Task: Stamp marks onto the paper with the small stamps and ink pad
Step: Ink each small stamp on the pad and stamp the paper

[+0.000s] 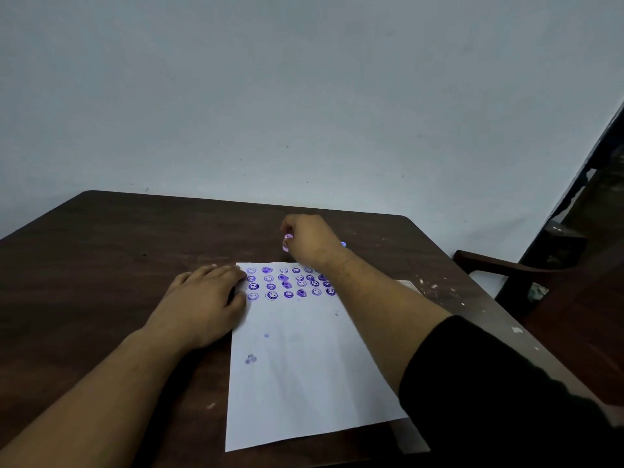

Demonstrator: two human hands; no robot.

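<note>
A white sheet of paper [304, 359] lies on the dark wooden table [118, 251], with several rows of purple smiley stamp marks [290, 282] across its top. My left hand [206, 298] lies flat with fingers spread on the paper's upper left edge. My right hand [312, 241] is just beyond the top of the paper, fingers closed around a small pink-and-white stamp [287, 243]. A small blue object [343, 244] peeks out behind my right wrist. The ink pad is hidden from view.
A plain pale wall rises behind the table. A dark chair armrest [499, 265] stands beyond the table's right edge. White paint flecks [435, 287] dot the table's right side. A second sheet's corner [410, 285] shows under my right forearm.
</note>
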